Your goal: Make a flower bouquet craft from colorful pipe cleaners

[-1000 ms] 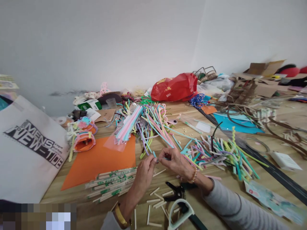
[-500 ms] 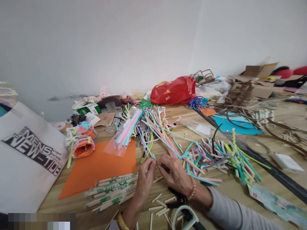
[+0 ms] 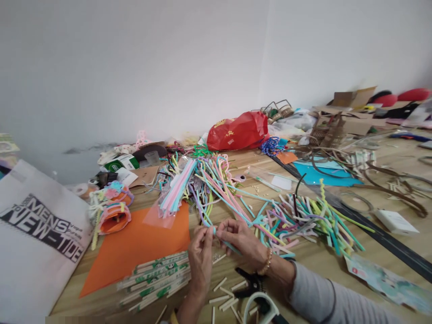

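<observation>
My left hand (image 3: 200,252) and my right hand (image 3: 242,239) meet above the table, thumbs and fingertips pinched together. Between them is a light-blue pipe cleaner (image 3: 231,247); a small bend of it shows at the left fingertips, and a length trails below the right fingers. How its end is shaped is hidden by the fingers. Just beyond lies a pile of pastel pipe cleaners (image 3: 224,189), with another heap of pipe cleaners (image 3: 310,216) to the right. Short wooden sticks (image 3: 225,297) and black-handled pliers (image 3: 251,283) lie below my hands.
Wrapped chopsticks (image 3: 155,279) and an orange sheet (image 3: 141,247) lie left of my hands, with a white printed bag (image 3: 37,270) farther left. At the back sit a red bag (image 3: 238,130) and a pipe-cleaner craft (image 3: 114,218). A white box (image 3: 396,222) lies to the right.
The hands have stayed pinched together, their grip shifting slightly. More of the light-blue pipe cleaner now shows between and under the fingers. The view has turned a little to the right.
</observation>
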`<state>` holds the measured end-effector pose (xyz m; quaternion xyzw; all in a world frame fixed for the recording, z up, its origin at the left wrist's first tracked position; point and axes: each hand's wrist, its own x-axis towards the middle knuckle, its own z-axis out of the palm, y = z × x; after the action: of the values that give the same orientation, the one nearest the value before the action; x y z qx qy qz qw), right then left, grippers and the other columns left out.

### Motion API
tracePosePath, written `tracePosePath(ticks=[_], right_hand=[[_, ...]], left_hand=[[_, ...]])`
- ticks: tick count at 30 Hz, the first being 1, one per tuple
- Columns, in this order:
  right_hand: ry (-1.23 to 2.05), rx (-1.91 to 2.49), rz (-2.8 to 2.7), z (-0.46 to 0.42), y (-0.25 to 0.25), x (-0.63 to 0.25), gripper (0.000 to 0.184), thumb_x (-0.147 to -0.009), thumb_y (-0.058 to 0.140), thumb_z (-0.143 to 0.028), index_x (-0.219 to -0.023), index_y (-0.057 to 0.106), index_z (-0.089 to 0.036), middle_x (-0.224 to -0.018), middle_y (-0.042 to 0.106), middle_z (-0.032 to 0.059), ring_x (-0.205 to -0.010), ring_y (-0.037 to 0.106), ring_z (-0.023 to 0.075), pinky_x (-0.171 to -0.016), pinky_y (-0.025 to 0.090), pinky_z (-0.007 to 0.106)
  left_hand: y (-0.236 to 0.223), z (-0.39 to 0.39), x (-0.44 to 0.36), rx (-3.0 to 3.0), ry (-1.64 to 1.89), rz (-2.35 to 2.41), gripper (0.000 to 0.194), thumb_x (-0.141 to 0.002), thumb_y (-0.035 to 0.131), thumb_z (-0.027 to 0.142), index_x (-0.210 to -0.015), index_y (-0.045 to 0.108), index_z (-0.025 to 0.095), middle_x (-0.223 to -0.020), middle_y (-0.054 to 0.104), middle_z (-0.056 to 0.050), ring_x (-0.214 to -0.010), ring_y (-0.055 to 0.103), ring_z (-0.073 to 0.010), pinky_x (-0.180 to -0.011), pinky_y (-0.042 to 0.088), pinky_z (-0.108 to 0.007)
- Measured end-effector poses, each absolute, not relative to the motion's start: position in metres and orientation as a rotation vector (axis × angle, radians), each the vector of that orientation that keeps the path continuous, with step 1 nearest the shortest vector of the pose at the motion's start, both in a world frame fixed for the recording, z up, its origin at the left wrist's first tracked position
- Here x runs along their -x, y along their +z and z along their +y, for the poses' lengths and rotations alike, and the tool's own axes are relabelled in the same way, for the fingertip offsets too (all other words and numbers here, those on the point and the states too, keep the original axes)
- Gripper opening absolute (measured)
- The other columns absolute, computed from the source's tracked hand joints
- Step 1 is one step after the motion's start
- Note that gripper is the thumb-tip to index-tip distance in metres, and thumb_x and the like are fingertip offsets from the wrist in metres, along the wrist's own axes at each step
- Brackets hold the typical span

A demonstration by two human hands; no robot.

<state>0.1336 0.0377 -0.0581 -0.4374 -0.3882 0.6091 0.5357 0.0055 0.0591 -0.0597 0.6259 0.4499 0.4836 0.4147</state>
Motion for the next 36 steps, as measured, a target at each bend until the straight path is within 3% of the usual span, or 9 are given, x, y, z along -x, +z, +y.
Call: tracePosePath(ticks=[5,9,15,22,26,32,36], right_hand=[[1.520,0.998,-0.836,0.036,-0.056,-0.131,0.043,-0.061,0.079,-0.050,-0.079,0.064,-0.014,-0.060,0.058,-0.0030,-0.049,0.050,0.0078,-0.042,0.041,0.018],[1.577,0.960,-0.836,0.035,-0.054,-0.131,0.040,-0.063,0.079,-0.050,-0.074,0.067,-0.013,-0.066,0.059,-0.0006,-0.051,0.048,0.0062,-0.043,0.039,0.016],[1.582,0.938,-0.905,0.035,-0.054,-0.135,0.041,-0.070,0.073,-0.053,-0.070,0.064,-0.013,-0.061,0.055,-0.0019,-0.050,0.045,0.0058,-0.043,0.035,0.016],[1.498,0.989,-1.082,0.037,-0.046,-0.149,0.042,-0.074,0.066,-0.056,-0.067,0.058,-0.015,-0.054,0.048,-0.0052,-0.046,0.039,0.0062,-0.043,0.034,0.018],[1.409,1.045,-1.296,0.036,-0.034,-0.164,0.032,-0.078,0.066,-0.044,-0.070,0.061,-0.014,-0.053,0.046,-0.0064,-0.047,0.037,0.0058,-0.044,0.029,0.018],[1.267,1.114,-1.633,0.029,-0.013,-0.180,0.005,-0.073,0.066,-0.015,-0.070,0.066,-0.012,-0.055,0.049,-0.0067,-0.051,0.037,0.0057,-0.046,0.025,0.019],[1.101,1.210,-1.833,0.024,0.000,-0.185,0.005,-0.072,0.064,-0.011,-0.069,0.066,-0.013,-0.054,0.047,-0.0072,-0.050,0.037,0.0058,-0.046,0.025,0.019]], left_hand=[[-0.053,0.056,-0.007,-1.548,1.254,1.118,0.031,-0.085,0.056,0.042,-0.070,0.065,0.017,-0.071,0.058,-0.001,-0.067,0.053,-0.0167,-0.065,0.043,-0.025],[-0.054,0.053,-0.008,-1.429,1.236,1.108,0.032,-0.083,0.059,0.045,-0.067,0.065,0.018,-0.063,0.055,0.001,-0.062,0.052,-0.0156,-0.060,0.043,-0.024],[-0.053,0.050,-0.011,-1.143,1.114,0.983,0.033,-0.078,0.065,0.049,-0.077,0.070,0.016,-0.063,0.061,0.001,-0.062,0.054,-0.0150,-0.059,0.045,-0.023],[-0.041,0.063,-0.006,-0.952,0.989,0.713,0.019,-0.072,0.075,0.033,-0.076,0.072,0.015,-0.065,0.062,0.001,-0.060,0.054,-0.0110,-0.059,0.046,-0.021],[-0.031,0.073,0.005,-1.053,0.878,0.740,0.023,-0.071,0.075,0.037,-0.074,0.072,0.014,-0.061,0.064,-0.001,-0.057,0.055,-0.0117,-0.057,0.045,-0.022],[-0.016,0.084,0.014,-1.408,0.597,0.768,0.014,-0.064,0.081,0.025,-0.069,0.072,0.015,-0.059,0.067,0.000,-0.058,0.056,-0.0116,-0.059,0.042,-0.022],[-0.014,0.089,0.010,-1.475,0.525,0.680,0.015,-0.063,0.082,0.024,-0.065,0.070,0.015,-0.062,0.066,0.000,-0.062,0.057,-0.0122,-0.061,0.042,-0.022]])
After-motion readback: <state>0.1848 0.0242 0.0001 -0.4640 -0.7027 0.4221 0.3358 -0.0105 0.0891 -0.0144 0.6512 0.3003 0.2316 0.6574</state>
